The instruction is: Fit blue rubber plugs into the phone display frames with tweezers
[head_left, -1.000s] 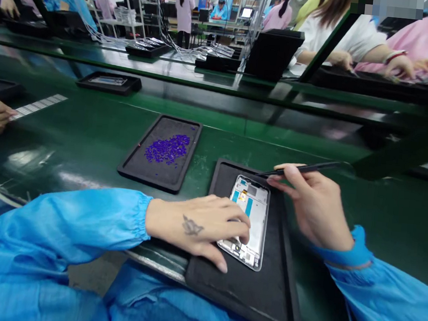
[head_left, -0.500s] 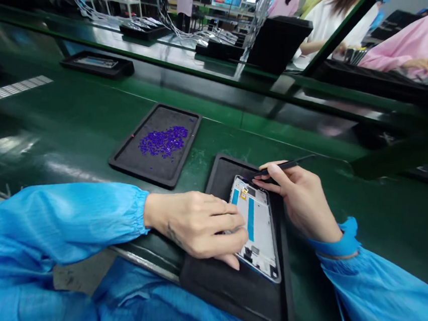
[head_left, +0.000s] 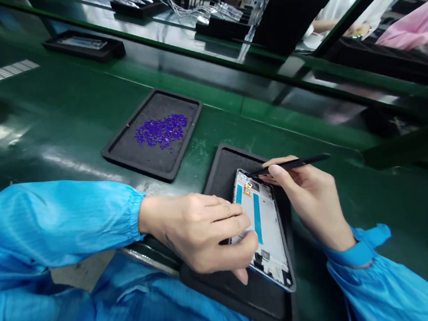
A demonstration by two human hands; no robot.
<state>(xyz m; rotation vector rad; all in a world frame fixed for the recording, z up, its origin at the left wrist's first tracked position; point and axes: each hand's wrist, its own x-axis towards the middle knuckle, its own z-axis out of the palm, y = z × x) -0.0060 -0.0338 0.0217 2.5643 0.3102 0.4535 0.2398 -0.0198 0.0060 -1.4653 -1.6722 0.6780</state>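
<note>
A phone frame (head_left: 272, 237), silver with blue strips on its inner face, lies tilted in a black tray (head_left: 205, 286). My left hand (head_left: 203, 232) is closed on the frame's left edge, fingers curled over it and thumb low. Between the thumb and fingers of my right hand (head_left: 309, 197) are pinched black tweezers (head_left: 308, 160). Their tips reach the frame's top end, where a small dark part shows; I cannot make out whether they grip anything. A yellow flex piece (head_left: 248, 188) sits near that end.
To the left, another black tray (head_left: 117, 161) holds a pile of small purple pieces (head_left: 162, 130). Farther back are a tray with a metallic part (head_left: 83, 42) and a pale segmented strip (head_left: 8, 72). A raised shelf (head_left: 165, 37) with cables crosses behind; co-workers stand beyond.
The view has tipped downward. The phone frame has shifted slightly right within its tray, with my left hand moving along. My right hand keeps the tweezers at the frame's top end.
</note>
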